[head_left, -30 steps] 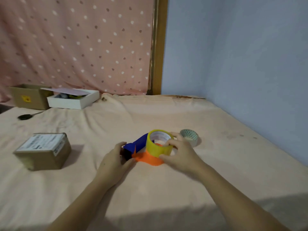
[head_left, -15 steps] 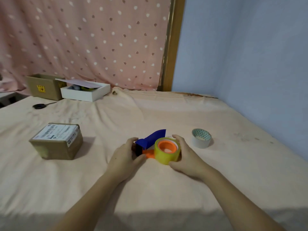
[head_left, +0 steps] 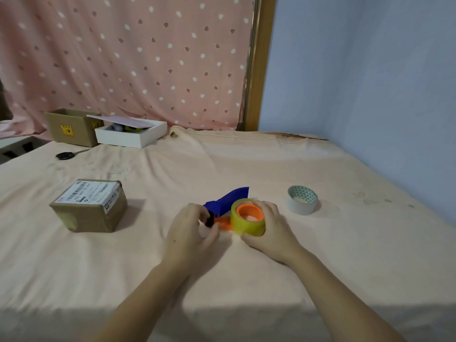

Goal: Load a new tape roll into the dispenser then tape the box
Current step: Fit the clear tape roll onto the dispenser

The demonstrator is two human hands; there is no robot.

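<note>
Sitting at the left of the peach sheet [head_left: 246, 164] is a taped brown box [head_left: 90, 206] with a white label on top, well apart from the hands. At the middle, the left hand [head_left: 191, 230] curls its fingers around the blue-and-orange dispenser [head_left: 225, 206]. The right hand [head_left: 270, 230] wraps the yellow tape roll [head_left: 248, 224] seated on its orange hub; a patterned roll [head_left: 302, 199] stands beyond.

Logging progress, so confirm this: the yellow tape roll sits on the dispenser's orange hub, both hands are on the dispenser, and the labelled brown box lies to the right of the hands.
One thing is wrong: the head view shows the labelled brown box to the left of the hands, not the right. The rest holds: the yellow tape roll sits on the orange hub, with the left hand and right hand on the dispenser.
</note>
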